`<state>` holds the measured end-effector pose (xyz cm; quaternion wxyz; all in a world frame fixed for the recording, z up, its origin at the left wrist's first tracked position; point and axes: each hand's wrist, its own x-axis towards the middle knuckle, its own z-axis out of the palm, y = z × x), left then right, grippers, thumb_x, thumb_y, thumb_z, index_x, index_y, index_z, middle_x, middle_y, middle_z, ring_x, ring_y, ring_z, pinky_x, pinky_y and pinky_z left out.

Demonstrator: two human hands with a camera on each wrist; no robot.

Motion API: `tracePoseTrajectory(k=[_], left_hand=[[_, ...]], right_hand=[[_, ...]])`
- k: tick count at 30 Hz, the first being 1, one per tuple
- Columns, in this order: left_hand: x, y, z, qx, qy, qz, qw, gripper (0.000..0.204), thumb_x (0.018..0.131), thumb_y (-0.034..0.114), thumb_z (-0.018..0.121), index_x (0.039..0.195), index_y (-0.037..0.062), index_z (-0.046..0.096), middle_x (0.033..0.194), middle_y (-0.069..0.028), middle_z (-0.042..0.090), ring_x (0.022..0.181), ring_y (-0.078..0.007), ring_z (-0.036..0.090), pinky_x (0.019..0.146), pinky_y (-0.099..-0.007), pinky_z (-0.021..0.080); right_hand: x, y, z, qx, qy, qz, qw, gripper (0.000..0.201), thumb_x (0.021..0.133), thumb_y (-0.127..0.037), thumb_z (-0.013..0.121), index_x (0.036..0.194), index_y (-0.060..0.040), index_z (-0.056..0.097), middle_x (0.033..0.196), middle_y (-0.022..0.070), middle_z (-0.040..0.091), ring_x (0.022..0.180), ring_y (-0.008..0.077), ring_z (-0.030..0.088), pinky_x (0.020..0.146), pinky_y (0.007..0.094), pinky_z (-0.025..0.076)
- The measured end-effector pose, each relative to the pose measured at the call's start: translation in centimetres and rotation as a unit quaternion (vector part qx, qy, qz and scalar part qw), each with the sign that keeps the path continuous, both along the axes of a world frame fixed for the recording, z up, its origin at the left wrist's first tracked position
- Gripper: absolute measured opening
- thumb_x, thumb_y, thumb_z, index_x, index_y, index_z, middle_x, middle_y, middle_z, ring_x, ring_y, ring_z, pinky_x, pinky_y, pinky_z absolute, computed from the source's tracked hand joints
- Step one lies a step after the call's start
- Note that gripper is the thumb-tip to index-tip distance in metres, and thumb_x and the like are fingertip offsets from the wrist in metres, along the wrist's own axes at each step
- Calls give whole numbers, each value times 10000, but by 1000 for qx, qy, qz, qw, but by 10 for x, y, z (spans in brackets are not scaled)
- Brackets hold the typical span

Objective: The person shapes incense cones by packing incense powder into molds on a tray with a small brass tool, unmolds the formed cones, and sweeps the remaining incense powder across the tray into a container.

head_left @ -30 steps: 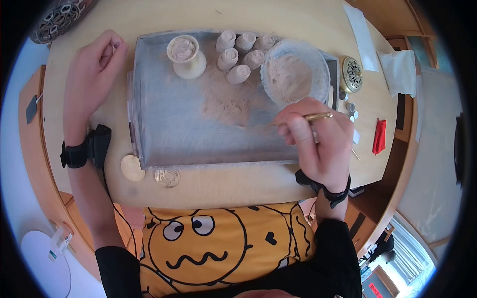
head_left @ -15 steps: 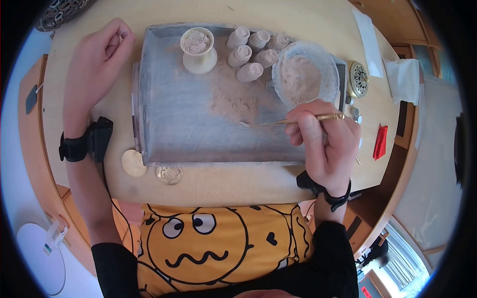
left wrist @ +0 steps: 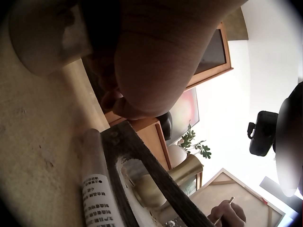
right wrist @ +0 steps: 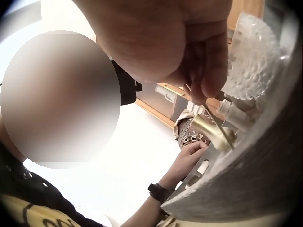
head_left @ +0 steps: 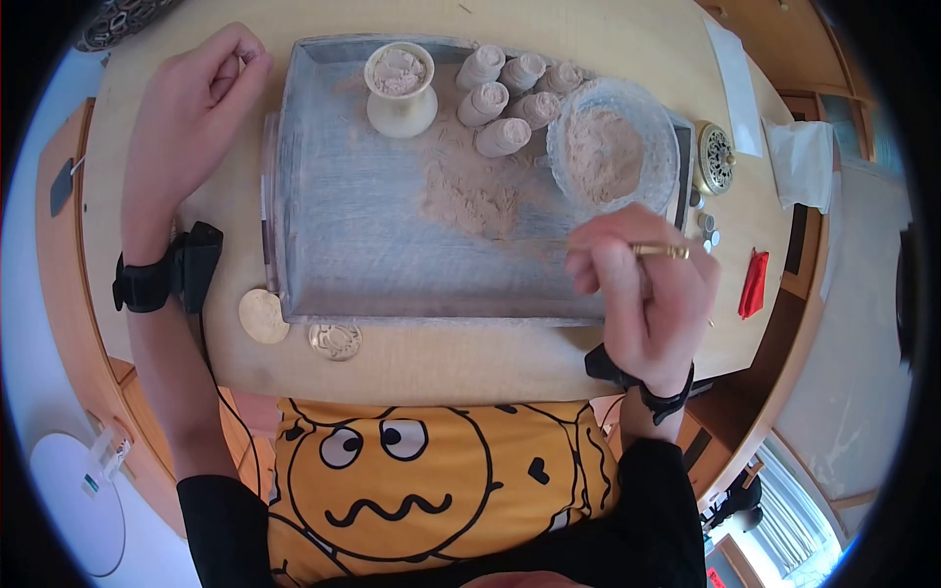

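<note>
My right hand (head_left: pixel 647 284) pinches a thin brass spatula (head_left: pixel 662 252) over the right part of a grey tray (head_left: pixel 392 274). In the right wrist view the tool's slender shaft (right wrist: pixel 218 125) slopes down toward the tray; the head view hides its front end. A patch of brownish powder (head_left: pixel 470 201) lies on the tray, left of the hand. Just beyond the hand stands a clear textured bowl (head_left: pixel 667 147) partly filled with powder. My left hand (head_left: pixel 201 103) rests loosely curled beside the tray's left side, with nothing visible in it.
A pale brass vase (head_left: pixel 404 110) full of powder and several powder-dusted small bottles (head_left: pixel 505 137) stand at the tray's back. Two round brass plates (head_left: pixel 265 316) lie at its front left. A pierced brass lid (head_left: pixel 716 157) and red pouch (head_left: pixel 753 284) are on the right.
The head view has shifted, so the tray and its things appear higher and farther right. The spatula's shaft, seen pointing left half a second ago, is now mostly hidden behind my right fingers.
</note>
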<state>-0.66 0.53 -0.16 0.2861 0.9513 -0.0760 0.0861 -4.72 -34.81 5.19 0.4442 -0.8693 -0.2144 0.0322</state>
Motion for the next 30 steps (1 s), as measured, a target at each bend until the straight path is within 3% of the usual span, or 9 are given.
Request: tracePoseTrajectory(k=[5, 9, 12, 18, 20, 22, 24, 27, 30], left_hand=[[1, 0, -1, 0, 11, 5, 1000, 176, 972, 157, 607, 901, 4, 555, 611, -43, 276, 551, -133, 297, 525, -328, 269], [1, 1, -1, -21, 4, 4, 1000, 178, 974, 157, 605, 900, 4, 553, 614, -37, 268, 555, -126, 294, 526, -325, 266], [1, 1, 0, -10, 5, 1, 1000, 177, 975, 157, 604, 902, 5, 553, 616, -34, 268, 557, -125, 291, 527, -323, 264], [1, 3, 0, -3, -3, 0, 1000, 174, 977, 160, 603, 908, 8, 557, 615, -32, 269, 557, -123, 287, 528, -323, 262], [0, 2, -3, 1, 4, 0, 1000, 174, 977, 161, 603, 908, 8, 557, 615, -33, 269, 557, -124, 284, 528, -323, 261], [1, 3, -2, -17, 2, -2, 1000, 177, 980, 164, 601, 906, 9, 555, 615, -30, 268, 558, -125, 278, 528, -321, 258], [0, 2, 1, -12, 3, 4, 1000, 179, 981, 164, 600, 905, 10, 552, 616, -27, 269, 560, -124, 275, 528, -318, 255], [1, 3, -2, 0, 0, 1, 1000, 182, 984, 167, 599, 903, 11, 551, 617, -22, 271, 563, -121, 272, 528, -313, 251], [-2, 2, 2, 4, 6, 0, 1000, 178, 993, 159, 597, 903, 13, 549, 636, 7, 290, 586, -88, 271, 533, -290, 244]], right_hand=[[-1, 9, -4, 28, -24, 174, 984, 64, 892, -25, 713, 877, 6, 658, 761, 100, 678, 611, 238, 669, 528, 307, 515], [-2, 7, -7, 16, -27, 105, 994, 68, 889, -30, 716, 869, 0, 658, 760, 93, 679, 612, 232, 671, 526, 310, 516], [1, 2, -2, -20, -17, -11, 1000, 76, 892, -39, 718, 868, -1, 656, 757, 88, 679, 610, 230, 670, 523, 315, 515], [-2, 7, -6, 53, -13, 127, 990, 82, 880, -40, 727, 859, -2, 658, 762, 85, 678, 612, 232, 668, 525, 317, 523], [-2, 10, -15, 48, -42, 179, 982, 197, 997, -138, 622, 899, 31, 652, 733, 81, 679, 563, 154, 634, 513, 273, 497], [-3, 8, -10, 52, -25, 178, 982, 188, 1000, -131, 614, 900, 23, 653, 753, 84, 683, 572, 157, 636, 513, 272, 496], [-2, 7, -5, -4, 1, 89, 996, 122, 870, -17, 714, 817, 3, 606, 806, 94, 680, 644, 246, 670, 548, 321, 531], [2, 3, -4, -26, -44, 73, 996, 170, 996, -141, 616, 905, -3, 656, 768, 82, 687, 587, 174, 640, 533, 282, 504], [-1, 9, -10, 79, -59, 167, 981, 152, 981, -158, 633, 924, -18, 649, 772, 79, 690, 607, 187, 650, 545, 287, 511]])
